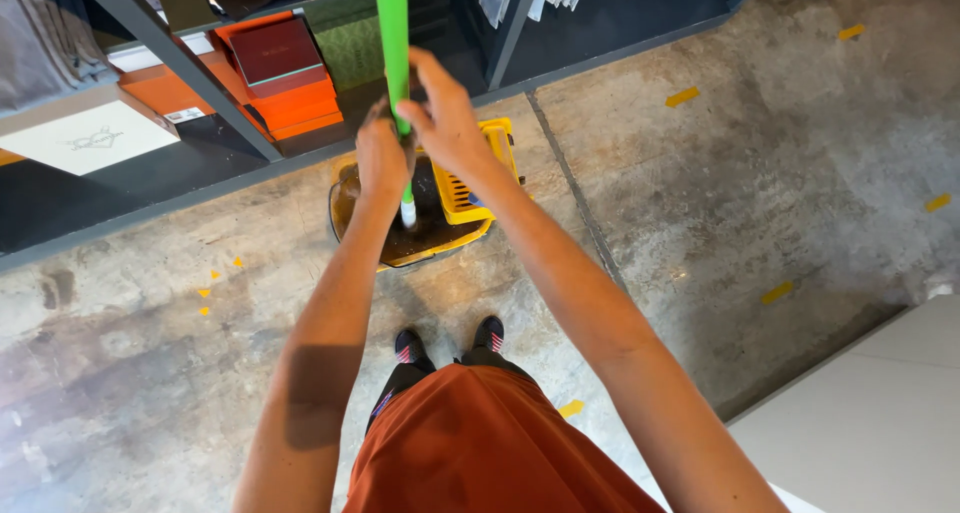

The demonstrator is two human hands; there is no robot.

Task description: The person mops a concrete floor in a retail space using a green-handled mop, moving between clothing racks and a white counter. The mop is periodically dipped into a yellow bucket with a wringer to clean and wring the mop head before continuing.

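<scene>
Shelving (pixel 180 58) behind yellow mop bucket (pixel 480 188).

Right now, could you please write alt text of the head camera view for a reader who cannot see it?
Both hands, left hand and right hand, grip a green pole held upright over a yellow mop bucket of dark water on a concrete floor. Beyond it, a dark shelf holds orange boxes.
</scene>
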